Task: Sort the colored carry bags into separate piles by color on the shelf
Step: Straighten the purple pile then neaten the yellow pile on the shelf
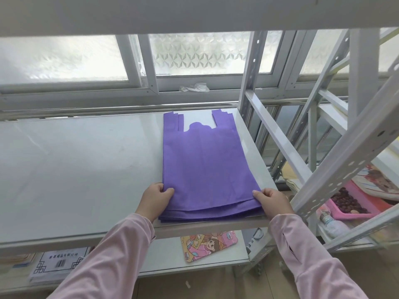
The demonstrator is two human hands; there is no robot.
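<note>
A flat stack of purple carry bags point(205, 165) lies at the right end of the grey shelf point(82, 169), handles pointing toward the window. My left hand point(156, 199) pinches the stack's near left corner, thumb on top. My right hand point(273, 201) grips the near right corner the same way. The bottom edges of several purple bags fan out slightly at the shelf's front edge. No bags of another color are in view.
A white perforated upright point(248, 87) and slanted rack beams point(345, 165) stand right of the stack. The lower shelf holds a cartoon-print board point(208, 244) and printed papers point(58, 264). A pink tray point(354, 203) sits on the neighbouring rack. Another shelf hangs overhead.
</note>
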